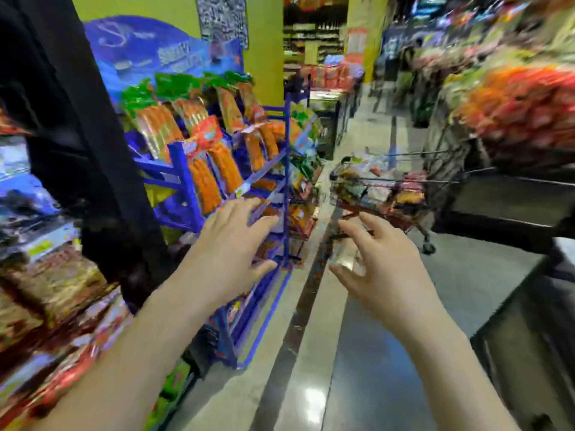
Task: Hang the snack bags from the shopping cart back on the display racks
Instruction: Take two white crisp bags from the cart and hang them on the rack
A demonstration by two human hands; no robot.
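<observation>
The left hand and the right hand are stretched forward with fingers spread, holding nothing. Beyond the right hand, the shopping cart looks full of snack bags; the display rack stands past the left hand. Much hanging seems left

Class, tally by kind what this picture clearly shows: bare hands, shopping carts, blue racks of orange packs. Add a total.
Hands: 2, left hand and right hand
Shopping cart: 1
Blue rack of orange packs: 1
Total: 4
</observation>
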